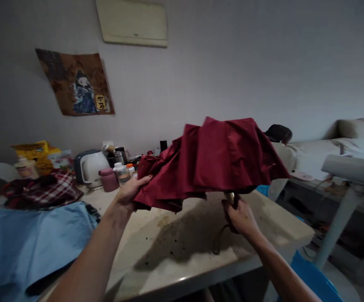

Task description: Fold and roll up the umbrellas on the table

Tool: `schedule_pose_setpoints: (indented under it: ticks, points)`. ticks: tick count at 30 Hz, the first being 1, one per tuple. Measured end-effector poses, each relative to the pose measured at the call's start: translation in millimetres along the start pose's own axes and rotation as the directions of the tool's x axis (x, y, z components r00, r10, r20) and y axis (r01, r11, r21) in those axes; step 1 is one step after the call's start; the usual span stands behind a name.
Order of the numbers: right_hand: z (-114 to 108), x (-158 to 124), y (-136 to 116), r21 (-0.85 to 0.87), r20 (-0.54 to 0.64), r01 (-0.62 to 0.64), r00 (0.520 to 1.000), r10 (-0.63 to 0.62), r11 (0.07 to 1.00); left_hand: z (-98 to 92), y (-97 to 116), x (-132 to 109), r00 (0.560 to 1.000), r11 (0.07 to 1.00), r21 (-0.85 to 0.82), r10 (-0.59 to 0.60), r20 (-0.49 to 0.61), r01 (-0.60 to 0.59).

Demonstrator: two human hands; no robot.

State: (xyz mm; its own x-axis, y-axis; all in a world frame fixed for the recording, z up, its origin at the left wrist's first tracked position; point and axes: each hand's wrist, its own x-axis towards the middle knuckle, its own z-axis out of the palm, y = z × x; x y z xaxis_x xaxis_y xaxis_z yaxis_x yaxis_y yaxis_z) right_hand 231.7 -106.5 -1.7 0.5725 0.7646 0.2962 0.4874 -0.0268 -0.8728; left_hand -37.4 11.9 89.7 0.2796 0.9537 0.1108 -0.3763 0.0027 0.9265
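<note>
A dark red folding umbrella (213, 155), partly collapsed with loose, pleated fabric, is held up over the table (197, 243). My right hand (240, 216) is closed round its handle below the canopy, and a wrist strap (218, 243) dangles from there. At the other end, my left hand (133, 191) pinches the edge of the red fabric, thumb on top. The canopy hides most of the shaft and ribs.
On the left lie light blue fabric (37, 239) and a plaid cloth (52, 188). Behind them stand a white kettle (90, 167), a pink jar (108, 180) and several small bottles. A pale fan (348, 176) stands right of the table. Someone's dark-haired head (279, 133) shows beyond the umbrella.
</note>
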Motion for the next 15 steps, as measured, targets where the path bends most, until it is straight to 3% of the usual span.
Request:
schedule_pose_setpoints:
  ticks: [2,4,5,7,9,12,15]
  points:
    - [-10.1,8.4,4.3,-0.005,-0.076,-0.005,0.997,0.004,1.000,-4.7,12.7,1.1,0.997,0.999,0.026,-0.032,0.071,0.031]
    - [-22.2,7.5,4.2,0.240,-0.031,-0.028,0.999,0.037,0.970,-13.0,19.7,4.7,0.997,0.998,0.055,0.009,0.075,-0.013]
    - [-28.7,4.5,3.1,0.418,0.060,-0.072,0.997,0.051,0.906,-20.2,22.4,7.9,0.997,0.997,0.055,0.042,0.066,-0.045]
    - [-41.8,-3.7,0.0,0.710,0.319,-0.250,0.948,0.016,0.658,-41.3,27.4,16.3,0.993,0.994,-0.016,0.113,0.045,-0.112]
    - [-52.4,-10.8,-4.0,0.843,0.465,-0.400,0.878,-0.114,0.361,-66.4,30.4,25.2,0.986,0.964,-0.218,0.162,0.025,-0.153]
    - [-58.5,-16.0,-16.2,0.873,0.469,-0.487,0.832,-0.295,0.015,-87.6,19.2,33.8,0.982,0.868,-0.465,0.190,-0.016,-0.176]
    - [-50.7,-21.3,-38.7,0.767,0.493,-0.604,0.770,-0.405,-0.217,-67.6,-17.3,34.2,0.996,0.959,-0.285,-0.037,-0.081,0.012]
